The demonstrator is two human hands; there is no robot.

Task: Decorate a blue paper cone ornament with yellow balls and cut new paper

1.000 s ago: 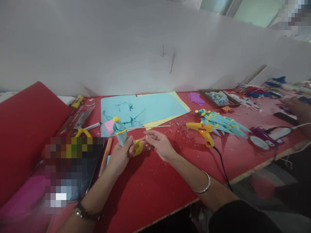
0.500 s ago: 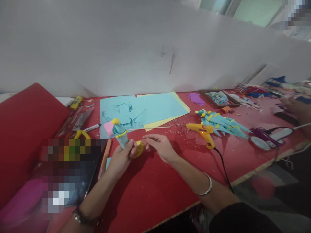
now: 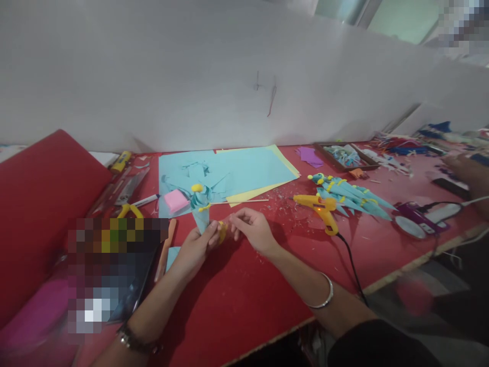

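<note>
My left hand (image 3: 196, 250) is closed around a light-blue paper cone (image 3: 200, 219) that has a yellow ball on top and a thin yellow band near its upper end. By the left fingertips shows a yellow piece (image 3: 222, 232), partly hidden; whether the fingers grip it I cannot tell. Just to its right is my right hand (image 3: 254, 232), its thumb and fingers pinched together; what they hold, if anything, is too small to make out. Several similar blue cones with yellow trim (image 3: 351, 196) lie in a pile to the right, beside a yellow glue gun (image 3: 319, 206).
Blue and yellow paper sheets (image 3: 252, 168) lie at the back of the red table (image 3: 237, 300). A pink block (image 3: 176, 201), a thin stick (image 3: 244, 202) and yellow-handled scissors (image 3: 130, 210) are near the left hand. A scrap tray (image 3: 367, 159) sits at the back right. Another person's arm (image 3: 473, 178) shows far right.
The blue cone in my left hand has turned more upright and shifted right, uncovering more of the pink block. My right hand has barely moved.
</note>
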